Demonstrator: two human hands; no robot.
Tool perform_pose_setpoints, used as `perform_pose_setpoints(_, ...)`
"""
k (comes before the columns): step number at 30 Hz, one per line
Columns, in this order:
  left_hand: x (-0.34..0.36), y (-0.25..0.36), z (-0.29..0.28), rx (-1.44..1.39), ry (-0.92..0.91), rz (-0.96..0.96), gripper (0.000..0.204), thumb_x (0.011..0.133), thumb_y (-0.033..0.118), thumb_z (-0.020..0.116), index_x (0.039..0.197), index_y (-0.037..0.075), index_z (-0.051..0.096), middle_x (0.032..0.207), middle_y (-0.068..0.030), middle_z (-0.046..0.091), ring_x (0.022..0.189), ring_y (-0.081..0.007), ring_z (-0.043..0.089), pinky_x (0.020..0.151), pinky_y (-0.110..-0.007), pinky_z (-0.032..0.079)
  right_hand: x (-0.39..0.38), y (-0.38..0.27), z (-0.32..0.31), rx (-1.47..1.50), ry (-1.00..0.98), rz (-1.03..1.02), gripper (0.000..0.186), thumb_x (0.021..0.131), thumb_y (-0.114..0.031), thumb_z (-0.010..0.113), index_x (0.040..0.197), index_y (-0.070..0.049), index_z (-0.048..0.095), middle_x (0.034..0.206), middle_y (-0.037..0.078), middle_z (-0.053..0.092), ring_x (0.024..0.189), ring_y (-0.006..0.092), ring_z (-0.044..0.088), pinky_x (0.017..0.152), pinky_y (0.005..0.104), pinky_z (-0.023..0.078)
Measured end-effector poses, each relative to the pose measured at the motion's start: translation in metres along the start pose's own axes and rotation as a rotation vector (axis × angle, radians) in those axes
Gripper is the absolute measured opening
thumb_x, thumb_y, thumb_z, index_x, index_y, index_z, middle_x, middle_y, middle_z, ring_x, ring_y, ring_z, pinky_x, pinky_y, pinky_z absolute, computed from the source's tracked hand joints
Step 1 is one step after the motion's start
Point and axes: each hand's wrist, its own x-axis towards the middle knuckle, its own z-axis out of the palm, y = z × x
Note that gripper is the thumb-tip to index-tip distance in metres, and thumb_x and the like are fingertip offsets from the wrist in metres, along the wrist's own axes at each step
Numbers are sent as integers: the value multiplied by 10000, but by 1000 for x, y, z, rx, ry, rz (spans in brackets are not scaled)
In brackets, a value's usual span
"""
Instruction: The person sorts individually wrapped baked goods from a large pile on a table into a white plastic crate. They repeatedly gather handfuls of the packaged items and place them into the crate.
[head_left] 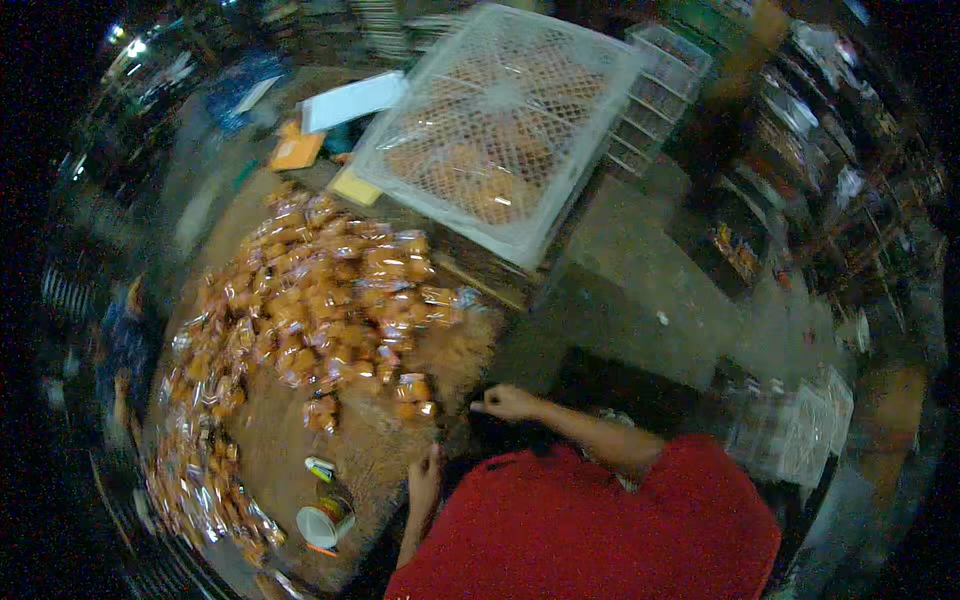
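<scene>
At the near right edge of the brown tabletop (375, 450), my left hand (427, 468) is held upright with its fingers closed; whatever they hold is too small and blurred to make out. My right hand (508, 401) is beyond it to the right, past the table edge, its fingers curled in a pinch. A tiny pale spot shows at those fingertips, its kind unclear. Closest to both hands lies a small shiny packet (414, 392) of orange-brown pieces. Another such packet (321, 412) lies farther left, in front of a big heap of clear-wrapped packets (330, 300).
A white mesh crate (400, 195) of orange-brown packets stands beyond the table. Near the table's front are a white-mouthed tub (318, 526) and a small yellow-and-white item (320, 468). At right sit clear plastic-wrapped bundles (790, 430). Another person (125, 340) is at far left.
</scene>
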Motion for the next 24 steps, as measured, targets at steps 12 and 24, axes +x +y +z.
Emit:
perform_pose_setpoints(12,74,43,94,447,-571,335,644,1015,585,498,687,41,605,607,-30,522,564,-143,476,572,-325,377,-162,175,117,17,778,441,510,953,-512,627,1140,-42,684,1055,199,703,989,372,680,871,472,521)
perform_pose_setpoints(24,131,93,310,838,-1230,523,620,1014,582,508,849,4,660,696,-57,591,672,-191,558,695,-356,465,-157,349,182,555,1173,938,555,906,-312,680,1359,-17,554,1379,218,546,1229,436,547,976,489,480)
